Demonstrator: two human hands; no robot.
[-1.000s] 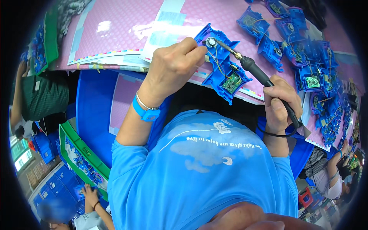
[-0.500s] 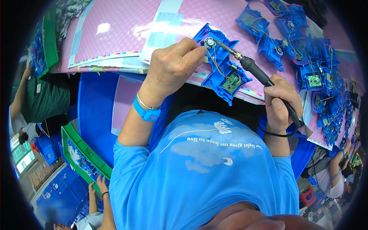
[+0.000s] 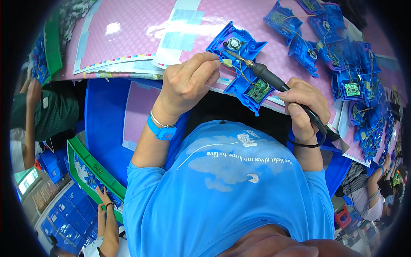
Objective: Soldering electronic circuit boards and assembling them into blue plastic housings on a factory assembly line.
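On the table's near edge lies a blue plastic housing (image 3: 246, 92) in two opened halves. The upper half holds a round speaker (image 3: 233, 43), the lower a green circuit board (image 3: 258, 90), and thin wires (image 3: 239, 72) run between them. My right hand (image 3: 306, 105) is closed round the black handle of a soldering iron (image 3: 269, 78), whose tip reaches just below the speaker. My left hand (image 3: 190, 83) is pinched at the housing's left edge, close to the iron's tip. A thin wire strand shows by its fingers; their exact grip is partly hidden.
Several similar blue housings (image 3: 325, 51) with wires are heaped on the right of the pink-covered table (image 3: 137, 30). A blue bin (image 3: 105, 111) stands below the table at left. Other people's hands (image 3: 105, 201) are beside a green-rimmed tray (image 3: 100, 171) at lower left.
The iron's tip has moved left and down from the speaker's right side to below it. My left hand has drawn slightly down and left; my right hand has shifted left.
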